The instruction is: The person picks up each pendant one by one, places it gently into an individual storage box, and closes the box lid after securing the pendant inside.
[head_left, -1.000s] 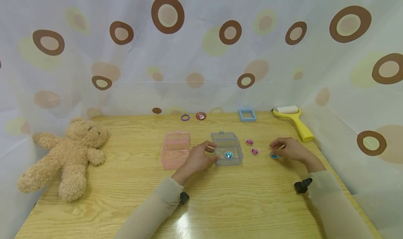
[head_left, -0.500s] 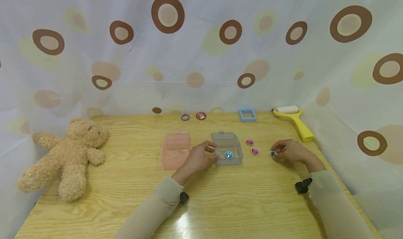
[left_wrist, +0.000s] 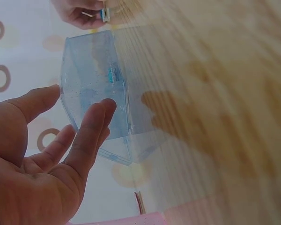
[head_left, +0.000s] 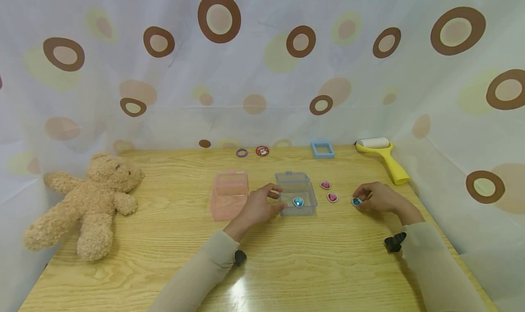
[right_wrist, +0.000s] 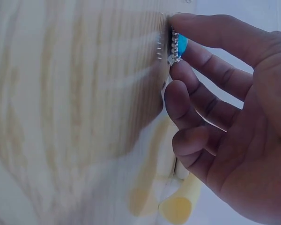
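Right now the right hand pinches a blue gem between thumb and fingers, low against the worktop. Two pink gems lie just beside it. Further over, the left hand, fingers relaxed, touches the clear box containing another blue gem.

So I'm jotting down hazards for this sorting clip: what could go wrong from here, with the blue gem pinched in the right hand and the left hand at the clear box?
The right hand pinches the blue gem only at its edges, so it might slip and skitter across the table.

Carrying it over, the hand could brush the two pink heart gems lying between it and the clear box.

The left hand merely touches the box, which might slide if bumped.
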Demonstrator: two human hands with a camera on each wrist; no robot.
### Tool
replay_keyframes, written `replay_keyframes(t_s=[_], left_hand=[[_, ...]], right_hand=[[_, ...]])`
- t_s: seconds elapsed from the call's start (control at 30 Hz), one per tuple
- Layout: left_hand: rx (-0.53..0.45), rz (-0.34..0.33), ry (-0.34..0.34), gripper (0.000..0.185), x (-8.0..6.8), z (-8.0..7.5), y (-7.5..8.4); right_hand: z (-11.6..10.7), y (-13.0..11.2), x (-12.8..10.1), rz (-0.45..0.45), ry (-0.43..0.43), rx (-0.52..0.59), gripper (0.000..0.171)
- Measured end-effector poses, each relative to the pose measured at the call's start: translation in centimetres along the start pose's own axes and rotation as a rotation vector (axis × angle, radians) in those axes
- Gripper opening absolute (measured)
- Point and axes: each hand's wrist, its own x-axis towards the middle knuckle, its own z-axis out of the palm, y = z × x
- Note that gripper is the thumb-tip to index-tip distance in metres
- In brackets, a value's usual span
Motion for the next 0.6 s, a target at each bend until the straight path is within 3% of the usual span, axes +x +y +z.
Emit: replay_keyframes(t_s=[0.6], left_hand=[[-0.010,-0.013,0.004,0.045,0.10,0.09,-0.02]], right_hand=[[-0.06,-0.31,0.06,0.004,-0.002,-0.017,0.030]])
